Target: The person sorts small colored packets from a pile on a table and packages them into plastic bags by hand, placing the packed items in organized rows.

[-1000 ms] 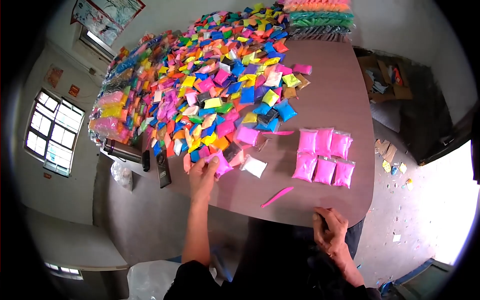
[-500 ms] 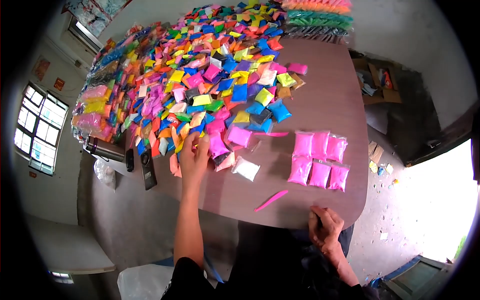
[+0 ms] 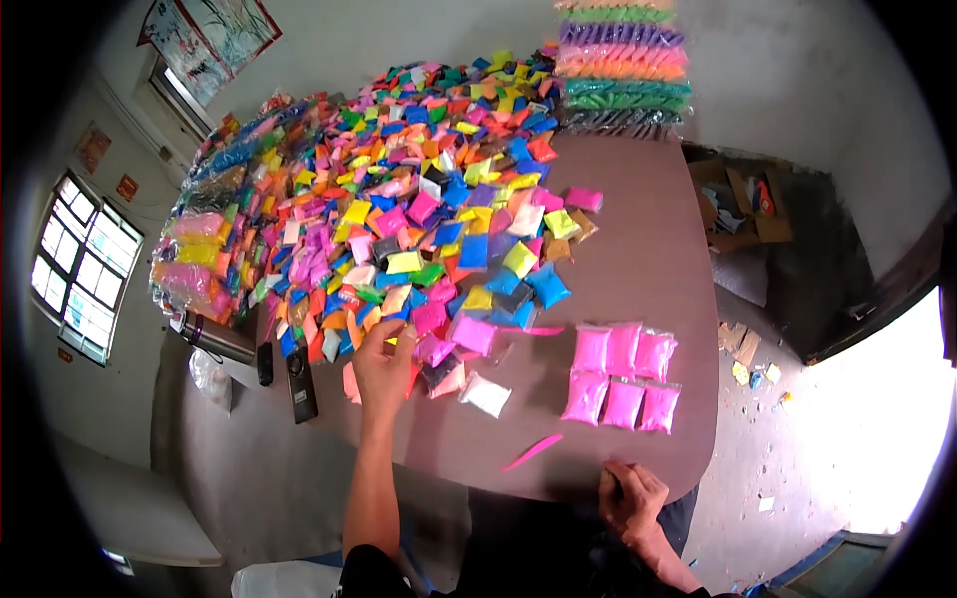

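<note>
My left hand [image 3: 383, 371] reaches to the near edge of a large heap of coloured packets [image 3: 399, 214], its thumb and forefinger apart beside a magenta packet [image 3: 434, 349]. Whether it touches a packet is hard to tell. My right hand [image 3: 634, 500] rests at the table's front edge with curled fingers; anything inside them is hidden. Several pink packets [image 3: 623, 404] lie in two rows beyond it. A pink plastic tool [image 3: 533, 451] lies between my hands, and a second pink tool [image 3: 538, 331] sits farther back. A white packet [image 3: 485, 395] is right of my left hand.
Bagged stacks of coloured pieces [image 3: 623, 65] stand at the back right of the brown table [image 3: 648, 219]. A black device [image 3: 301, 385] and a metal flask [image 3: 217, 337] are at the left edge. An open cardboard box [image 3: 748, 209] is beyond the table's right side.
My left hand has let go of the magenta packet, which now lies on the heap's near edge, and its fingers have moved slightly left. The camera view has shifted. My right hand stays at the edge.
</note>
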{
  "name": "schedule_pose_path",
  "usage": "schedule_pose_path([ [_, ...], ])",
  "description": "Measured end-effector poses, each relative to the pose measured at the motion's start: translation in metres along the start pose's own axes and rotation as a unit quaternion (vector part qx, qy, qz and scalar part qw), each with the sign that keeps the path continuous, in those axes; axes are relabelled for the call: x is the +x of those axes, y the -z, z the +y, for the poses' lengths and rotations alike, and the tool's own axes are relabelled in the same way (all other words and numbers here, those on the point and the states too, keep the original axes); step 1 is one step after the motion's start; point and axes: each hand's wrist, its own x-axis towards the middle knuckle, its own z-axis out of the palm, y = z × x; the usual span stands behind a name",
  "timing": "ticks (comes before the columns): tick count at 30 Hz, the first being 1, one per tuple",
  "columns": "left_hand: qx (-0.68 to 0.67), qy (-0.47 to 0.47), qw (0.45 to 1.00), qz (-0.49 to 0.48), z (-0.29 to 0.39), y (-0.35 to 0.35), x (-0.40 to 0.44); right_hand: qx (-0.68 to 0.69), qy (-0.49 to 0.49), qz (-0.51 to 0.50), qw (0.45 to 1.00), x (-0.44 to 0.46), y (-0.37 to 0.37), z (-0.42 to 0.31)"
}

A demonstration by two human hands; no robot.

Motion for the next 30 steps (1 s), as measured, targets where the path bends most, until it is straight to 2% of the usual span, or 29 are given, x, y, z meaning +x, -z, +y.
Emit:
schedule_pose_path([
  [2,0.012,-0.020,1.000,-0.005,0.010,-0.007,0.011,-0.010,0.002,-0.006,1.000,-0.001,0.000,0.000],
  [4,0.072,-0.087,0.993,-0.039,0.024,-0.014,0.023,-0.022,0.007,-0.016,1.000,0.001,-0.001,0.001],
  [6,0.090,-0.098,0.990,-0.048,0.018,-0.020,0.041,-0.033,0.010,-0.018,0.999,0.002,0.000,0.000],
  [9,0.190,-0.175,0.961,-0.093,0.024,-0.032,0.072,-0.046,0.012,-0.040,0.998,0.011,0.002,-0.007],
  [10,0.190,-0.176,0.961,-0.094,0.029,-0.037,0.084,-0.047,0.011,-0.039,0.998,0.012,0.001,-0.008],
  [12,0.223,-0.250,0.934,-0.126,0.035,-0.047,0.110,-0.066,-0.009,-0.051,0.996,0.011,0.001,-0.008],
  [14,0.247,-0.257,0.926,-0.124,0.024,-0.061,0.140,-0.053,-0.025,-0.054,0.997,0.005,0.001,-0.007],
  [16,0.256,-0.335,0.895,-0.147,0.016,-0.074,0.172,-0.071,-0.019,-0.056,0.996,-0.009,0.004,-0.003],
  [17,0.279,-0.331,0.881,-0.191,0.011,-0.086,0.198,-0.081,-0.017,-0.057,0.995,-0.010,0.002,0.002],
  [21,0.327,-0.345,0.850,-0.225,-0.004,-0.111,0.241,-0.111,-0.018,-0.062,0.992,-0.010,0.003,0.006],
  [24,0.321,-0.336,0.860,-0.211,-0.012,-0.125,0.262,-0.126,-0.025,-0.065,0.990,0.005,-0.007,0.013],
  [25,0.331,-0.301,0.860,-0.244,-0.014,-0.129,0.268,-0.133,-0.025,-0.066,0.989,0.011,-0.011,0.016],
  [30,0.360,-0.305,0.858,-0.202,-0.033,-0.147,0.283,-0.147,-0.028,-0.070,0.986,0.025,-0.020,0.026],
])
